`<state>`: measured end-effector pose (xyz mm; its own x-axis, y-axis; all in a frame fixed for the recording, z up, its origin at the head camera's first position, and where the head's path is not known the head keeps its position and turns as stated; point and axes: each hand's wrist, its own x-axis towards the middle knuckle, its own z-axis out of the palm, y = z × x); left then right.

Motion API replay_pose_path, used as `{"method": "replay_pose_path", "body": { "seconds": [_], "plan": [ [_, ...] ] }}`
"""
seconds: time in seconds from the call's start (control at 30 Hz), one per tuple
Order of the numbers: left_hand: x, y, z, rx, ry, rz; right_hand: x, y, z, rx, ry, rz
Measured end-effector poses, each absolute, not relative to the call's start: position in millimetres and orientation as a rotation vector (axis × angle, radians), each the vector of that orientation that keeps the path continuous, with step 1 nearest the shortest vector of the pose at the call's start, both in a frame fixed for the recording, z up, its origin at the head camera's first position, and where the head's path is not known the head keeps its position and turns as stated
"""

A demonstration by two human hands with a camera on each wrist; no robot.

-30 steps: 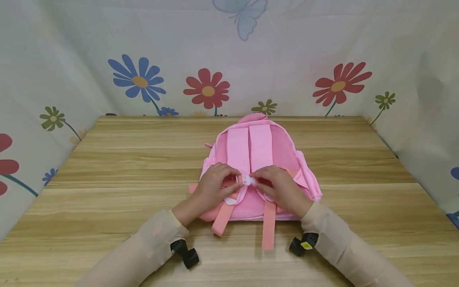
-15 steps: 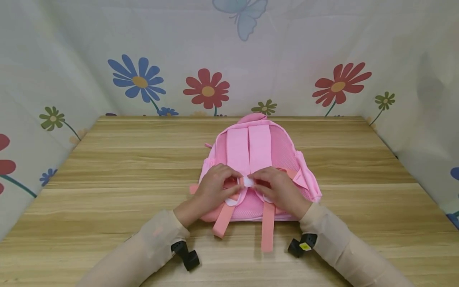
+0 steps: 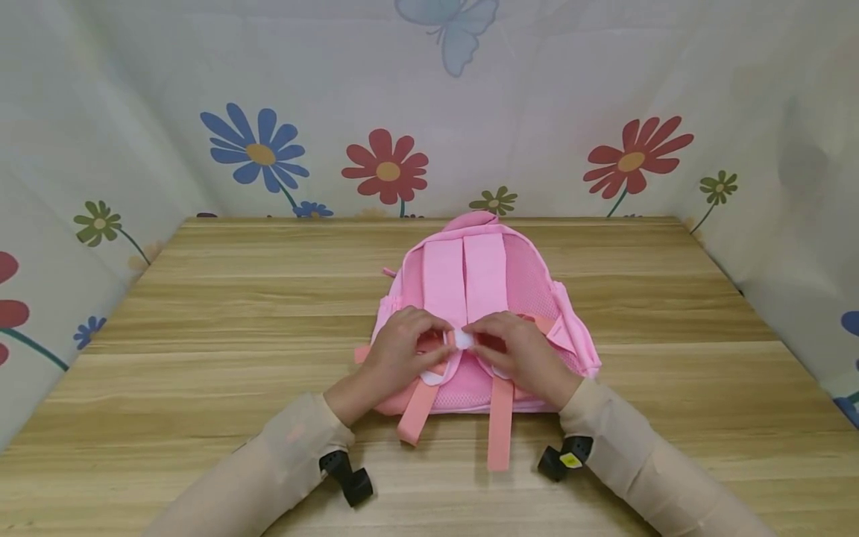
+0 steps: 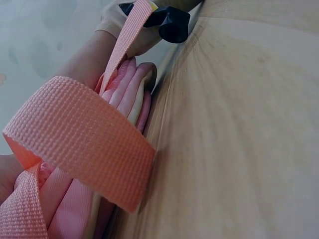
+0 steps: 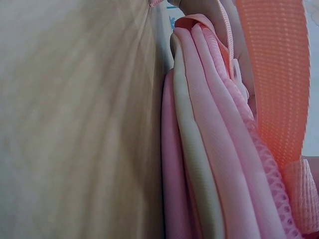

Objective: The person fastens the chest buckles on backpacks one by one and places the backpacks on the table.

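A pink backpack [image 3: 530, 276] lies on the table with its mesh back and two shoulder straps [image 3: 444, 276] facing up. Over its lower middle sits a small white buckle [image 3: 463, 339] on coral webbing. My left hand [image 3: 400, 344] pinches the buckle's left end between thumb and fingers. From the other side my right hand [image 3: 526, 350] pinches its right end, partly hiding it. The two halves appear pushed together; whether they are latched I cannot tell. Coral webbing [image 4: 79, 144] looms close in the left wrist view. The right wrist view shows the backpack's layered lower edge [image 5: 224, 139].
Two loose coral strap ends [image 3: 417, 416] hang over the backpack's near edge onto the wooden table [image 3: 235, 313]. A flower-printed curtain [image 3: 537, 89] stands behind and at both sides. A black camera is strapped to each wrist.
The right hand has shifted slightly left, and the buckle's halves have come closer together, so it looks shorter and more solid. The left hand and the backpack have barely moved.
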<state>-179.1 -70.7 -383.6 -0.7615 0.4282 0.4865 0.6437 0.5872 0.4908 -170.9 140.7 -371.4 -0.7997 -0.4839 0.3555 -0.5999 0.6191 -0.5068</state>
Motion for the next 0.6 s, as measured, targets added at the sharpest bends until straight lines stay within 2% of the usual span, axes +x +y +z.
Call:
{"method": "replay_pose_path", "body": {
  "seconds": [0.6],
  "plan": [
    [-185.0,-76.3,-380.1,-0.933,-2.469,-0.906,-174.4,147.0,-370.9,0.915,-2.679,0.926]
  ]
}}
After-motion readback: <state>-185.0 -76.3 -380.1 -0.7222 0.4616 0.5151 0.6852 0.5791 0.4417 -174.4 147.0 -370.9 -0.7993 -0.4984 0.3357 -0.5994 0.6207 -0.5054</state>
